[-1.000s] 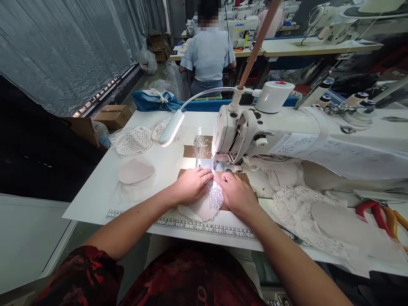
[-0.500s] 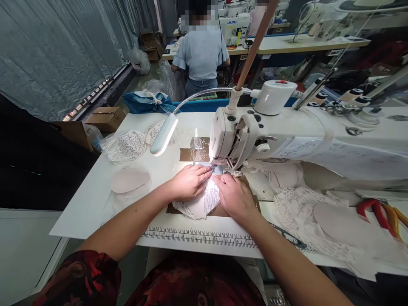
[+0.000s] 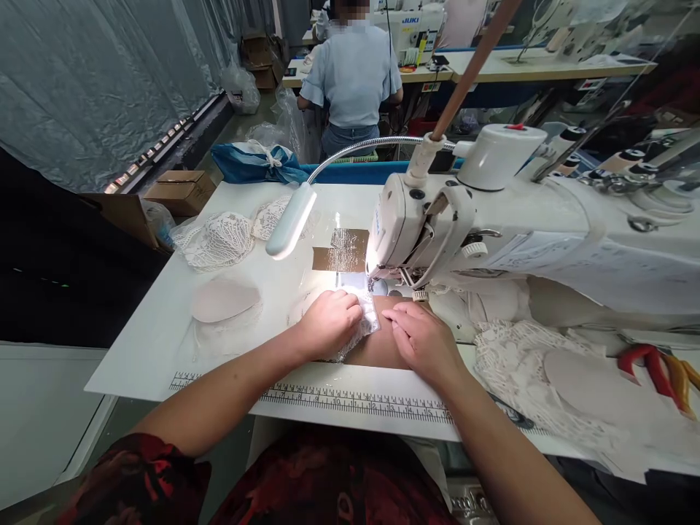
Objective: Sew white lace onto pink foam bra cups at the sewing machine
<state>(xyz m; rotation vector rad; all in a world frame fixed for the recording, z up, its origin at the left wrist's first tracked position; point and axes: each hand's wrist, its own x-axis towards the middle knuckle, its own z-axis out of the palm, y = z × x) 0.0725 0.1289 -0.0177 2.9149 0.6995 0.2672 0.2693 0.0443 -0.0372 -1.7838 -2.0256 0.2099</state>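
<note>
My left hand (image 3: pixel 329 321) is closed over a white lace piece with a padded cup (image 3: pixel 365 321), pressing it on the white sewing table (image 3: pixel 136 357) just in front of the needle of the white sewing machine (image 3: pixel 492 226). My right hand (image 3: pixel 424 337) rests beside it on a brown taped patch (image 3: pixel 383 350), fingers curled together and empty, a small gap from the lace. A printed ruler strip (image 3: pixel 350 397) runs along the table's front edge below both hands.
A gooseneck lamp (image 3: pixel 289 219) hangs over the work. Lace cups (image 3: pixel 216 240) and a beige pad (image 3: pixel 224 299) lie at the left. More lace and pads (image 3: pixel 552 372) are piled at the right, with red-handled scissors (image 3: pixel 645 361). A person in a blue shirt (image 3: pixel 355 73) sits at a far machine.
The lace piece has been drawn left and gathered under my left hand. My right hand has come off it and now lies on the brown patch.
</note>
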